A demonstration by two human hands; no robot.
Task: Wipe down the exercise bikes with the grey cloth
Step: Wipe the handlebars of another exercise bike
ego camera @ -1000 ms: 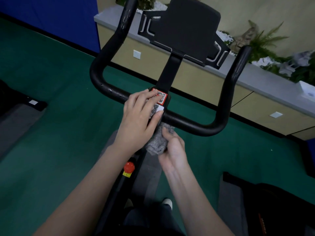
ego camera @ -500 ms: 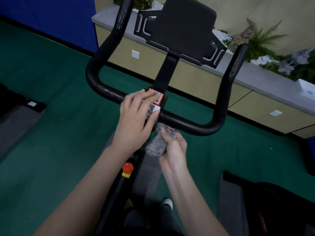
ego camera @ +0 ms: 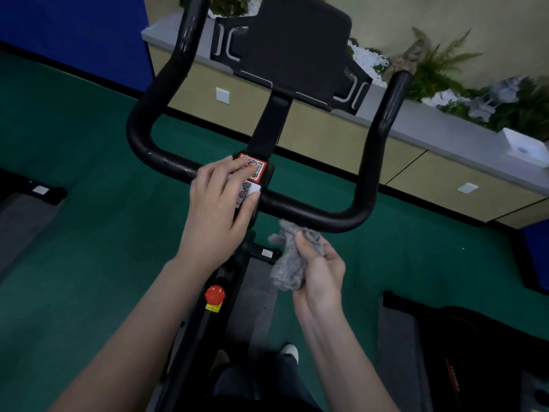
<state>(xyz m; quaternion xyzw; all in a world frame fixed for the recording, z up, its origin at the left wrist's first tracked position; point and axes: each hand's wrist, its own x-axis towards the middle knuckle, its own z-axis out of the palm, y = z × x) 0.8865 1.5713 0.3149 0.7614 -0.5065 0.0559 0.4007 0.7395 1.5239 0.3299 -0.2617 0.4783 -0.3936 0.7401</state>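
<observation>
Lower than a moment ago, the right hand [ego camera: 319, 272] grips the bunched grey cloth [ego camera: 289, 263] just under the handlebar [ego camera: 312, 215] while the left hand [ego camera: 219, 209] rests flat on its middle; probably between strokes, the cloth next needs pressing against the bar.

Dim flat indoor light, green cast. Right hand [ego camera: 319, 272], forearm [ego camera: 341, 352] motion-blurred; left hand [ego camera: 217, 209] sharp. Plants [ego camera: 439, 69] far up-right of its fingers [ego camera: 221, 173] smeared. Edges bowed, corners dark.
</observation>
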